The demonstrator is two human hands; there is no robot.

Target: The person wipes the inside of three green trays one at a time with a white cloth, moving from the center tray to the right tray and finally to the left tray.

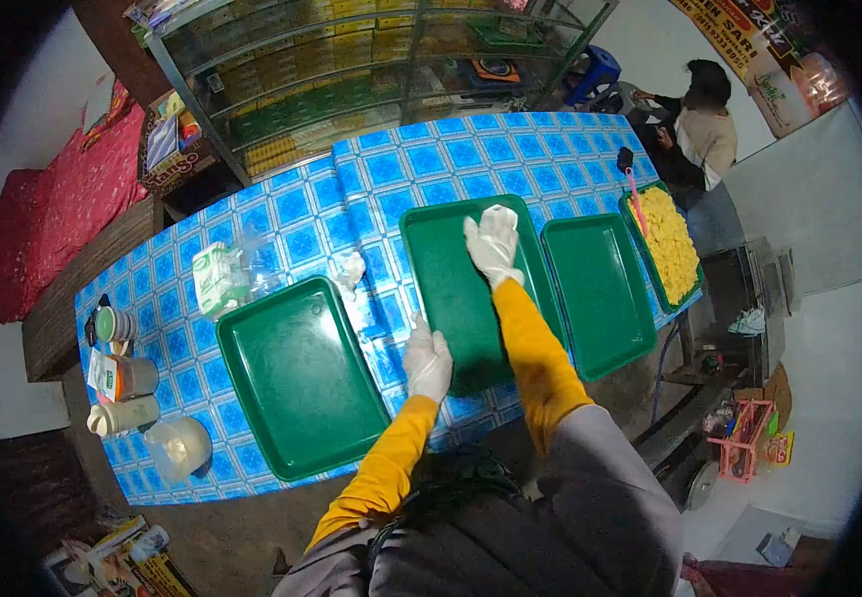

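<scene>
Both my hands wear thin white gloves. My right hand point(493, 254) lies inside the middle green tray point(451, 284), near its far end. Its fingers press a white tissue point(499, 219) against the tray bottom. At the near left side of this tray, my left hand point(428, 363) is closed on the rim. To the left lies another green tray point(301, 383) with nothing in it, and a third green tray point(600, 298) sits to the right. A crumpled white tissue point(351, 270) rests between the left and middle trays.
A tray of yellow crumbly food point(665, 244) with a pink-handled utensil point(634, 194) stands at the far right. A tissue pack point(217, 279), several jars point(127, 376) and a clear tub point(180, 446) are on the left. Behind the table point(391, 164) stands a glass cabinet point(351, 75). A person point(701, 129) sits beyond.
</scene>
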